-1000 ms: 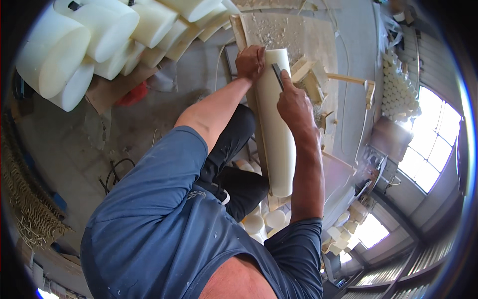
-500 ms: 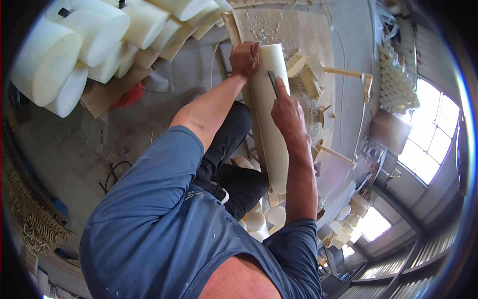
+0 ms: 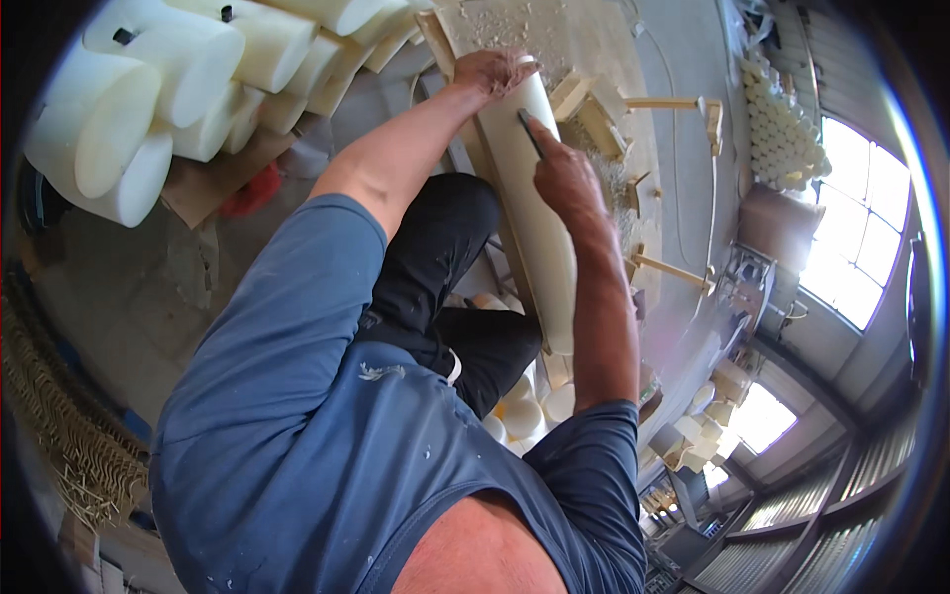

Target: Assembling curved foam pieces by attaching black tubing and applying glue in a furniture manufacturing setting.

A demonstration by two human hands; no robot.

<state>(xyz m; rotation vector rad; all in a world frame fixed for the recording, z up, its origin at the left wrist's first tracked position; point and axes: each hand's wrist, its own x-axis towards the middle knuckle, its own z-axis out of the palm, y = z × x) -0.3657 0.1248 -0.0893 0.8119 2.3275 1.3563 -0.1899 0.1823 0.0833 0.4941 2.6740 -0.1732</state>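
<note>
Nearest the camera, the person's blue shirt [image 3: 327, 426] fills the lower half of the view, with dark trousers [image 3: 445, 267] beyond it; compared with the earlier frames both forearms reach further up the picture and the hands sit closer to the top edge, while the grip on the work looks the same. Between the two arms runs a long pale cylinder [image 3: 539, 238], lying lengthwise away from the body over the lap, its near end by the knee, its far end on the bench. The right hand [image 3: 564, 178] rests on the cylinder's upper right side, fingers curled shut around a thin dark tool [image 3: 529, 134] whose tip touches the pale surface. The left hand [image 3: 492, 71] lies just beyond, at the cylinder's far end, fingers bent over it in a loose clasp; how firmly it grips cannot be told. Under and past the hands: a wooden workbench [image 3: 594, 40] strewn with shavings, and a small wooden block jig [image 3: 591, 111] just beside the cylinder's right edge. Upper left, well apart: a stack of large white cylindrical blocks [image 3: 168, 89] on cardboard. Below the knee: several small round pale pieces [image 3: 524, 411]. Far right: a heap of short pale rods [image 3: 787, 139] near bright windows [image 3: 856, 228].
</note>
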